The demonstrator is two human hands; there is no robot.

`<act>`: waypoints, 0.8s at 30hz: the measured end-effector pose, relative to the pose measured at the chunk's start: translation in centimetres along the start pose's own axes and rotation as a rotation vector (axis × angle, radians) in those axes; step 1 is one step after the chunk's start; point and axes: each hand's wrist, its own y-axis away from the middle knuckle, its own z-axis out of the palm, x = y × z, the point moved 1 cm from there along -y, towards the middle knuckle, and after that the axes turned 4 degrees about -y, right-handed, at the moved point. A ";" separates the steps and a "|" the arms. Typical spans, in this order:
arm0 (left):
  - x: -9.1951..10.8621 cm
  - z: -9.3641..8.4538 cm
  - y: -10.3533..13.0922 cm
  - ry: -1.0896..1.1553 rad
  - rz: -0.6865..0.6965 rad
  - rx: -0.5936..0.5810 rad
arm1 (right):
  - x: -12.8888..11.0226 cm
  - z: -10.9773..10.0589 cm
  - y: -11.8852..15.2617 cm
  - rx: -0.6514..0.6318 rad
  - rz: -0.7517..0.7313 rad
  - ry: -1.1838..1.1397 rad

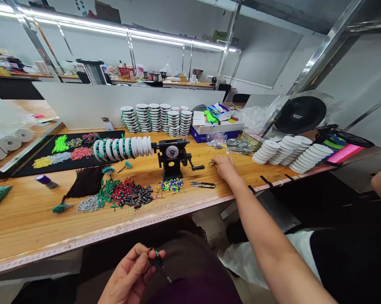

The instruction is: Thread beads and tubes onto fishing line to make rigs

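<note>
Pinching dark beaded strand slanting down-right, left hand, right hand on table

Hands: we count two of our own, the left hand and the right hand
Winding machine: we see one; one row of spools sits on its shaft
Scissors: one pair
Upright stacks of white spools: we count about seven
Leaning rows of white spools: three
Paper rolls: three
Purple spool: one
Blue box: one
Black mat: one
</note>
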 end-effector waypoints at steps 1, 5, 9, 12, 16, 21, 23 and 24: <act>0.0 0.1 0.1 0.006 0.009 -0.014 | 0.3 0.0 -0.8 -0.018 0.004 -0.006; -0.2 0.4 0.6 0.004 0.031 -0.070 | 0.0 -0.3 -2.2 -0.005 0.007 -0.081; -0.1 0.7 0.6 0.014 0.039 -0.079 | -2.6 -1.9 0.5 0.148 0.068 -0.229; 0.0 0.9 0.7 0.005 0.041 -0.067 | -6.7 -2.5 5.6 0.129 0.073 -0.413; 0.0 1.3 1.1 -0.006 0.054 -0.085 | -13.9 -1.2 13.6 -0.469 0.039 -1.278; -0.3 1.4 1.5 -0.023 0.041 -0.186 | -19.3 0.4 18.2 -0.798 0.225 -1.686; -0.4 1.3 1.5 -0.046 0.053 -0.198 | -20.0 0.7 18.4 -0.797 0.280 -1.744; -0.5 1.2 1.5 -0.056 0.059 -0.194 | -20.1 0.8 18.4 -0.793 0.297 -1.761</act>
